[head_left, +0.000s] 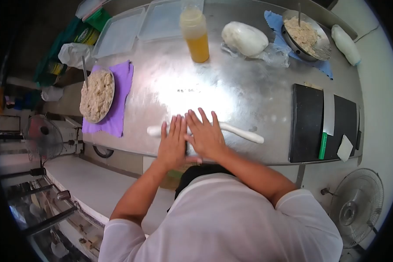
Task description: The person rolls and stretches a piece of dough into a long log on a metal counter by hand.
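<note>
A long white rope of dough point(244, 134) lies crosswise near the front edge of the steel table point(161, 94). Flat on its middle rest both palms, side by side. My left hand point(174, 142) is open, fingers pointing away from me, with the thicker left end of the rope showing past it. My right hand point(206, 136), also open with fingers spread, covers another stretch of the rope. From there the dough runs out thinner to the right. The part under the hands is hidden.
A bowl of pale filling point(97, 96) sits on a purple cloth point(123, 87) at left. At the back are an oil bottle point(195, 37), a large dough lump point(245, 38) and another filling bowl point(302, 37). At right, a green-handled knife point(323, 145) lies on a black board point(307, 126).
</note>
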A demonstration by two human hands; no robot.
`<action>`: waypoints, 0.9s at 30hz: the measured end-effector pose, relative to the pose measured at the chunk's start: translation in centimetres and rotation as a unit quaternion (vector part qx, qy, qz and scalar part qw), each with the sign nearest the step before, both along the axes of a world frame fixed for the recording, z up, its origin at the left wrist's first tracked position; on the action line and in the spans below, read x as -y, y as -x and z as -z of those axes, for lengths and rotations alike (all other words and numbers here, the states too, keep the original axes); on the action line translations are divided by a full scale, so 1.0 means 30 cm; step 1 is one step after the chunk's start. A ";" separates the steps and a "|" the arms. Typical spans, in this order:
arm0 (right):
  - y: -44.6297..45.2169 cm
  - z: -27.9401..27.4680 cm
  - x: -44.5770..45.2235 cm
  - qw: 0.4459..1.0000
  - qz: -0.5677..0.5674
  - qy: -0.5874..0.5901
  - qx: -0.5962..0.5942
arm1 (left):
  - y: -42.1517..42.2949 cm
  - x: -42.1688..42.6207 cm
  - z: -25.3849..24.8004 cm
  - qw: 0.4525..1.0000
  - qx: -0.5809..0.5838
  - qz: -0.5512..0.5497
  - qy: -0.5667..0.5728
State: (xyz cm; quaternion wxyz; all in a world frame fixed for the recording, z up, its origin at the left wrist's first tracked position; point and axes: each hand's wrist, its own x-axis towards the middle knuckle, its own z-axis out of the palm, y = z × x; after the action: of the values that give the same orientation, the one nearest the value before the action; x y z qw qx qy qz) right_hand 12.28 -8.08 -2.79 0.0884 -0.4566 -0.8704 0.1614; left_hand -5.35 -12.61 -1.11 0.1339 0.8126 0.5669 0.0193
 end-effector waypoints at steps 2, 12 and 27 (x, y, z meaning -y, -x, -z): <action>0.020 -0.012 -0.089 1.000 0.011 -0.013 0.025 | -0.003 -0.117 0.011 0.997 -0.082 -0.003 0.004; -0.007 0.006 -0.048 0.995 0.060 -0.072 0.028 | 0.095 -0.116 -0.006 0.998 -0.027 0.048 -0.027; -0.456 -0.069 -0.048 0.998 0.051 -0.039 -0.023 | 0.386 -0.243 -0.040 0.981 0.190 0.045 -0.007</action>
State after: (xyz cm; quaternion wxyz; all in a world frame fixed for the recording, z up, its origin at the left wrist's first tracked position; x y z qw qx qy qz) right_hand 25.96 -6.64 -0.72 0.1343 -0.4928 -0.8493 0.1335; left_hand -16.94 -5.33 0.09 0.2342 0.8197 0.4939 0.1709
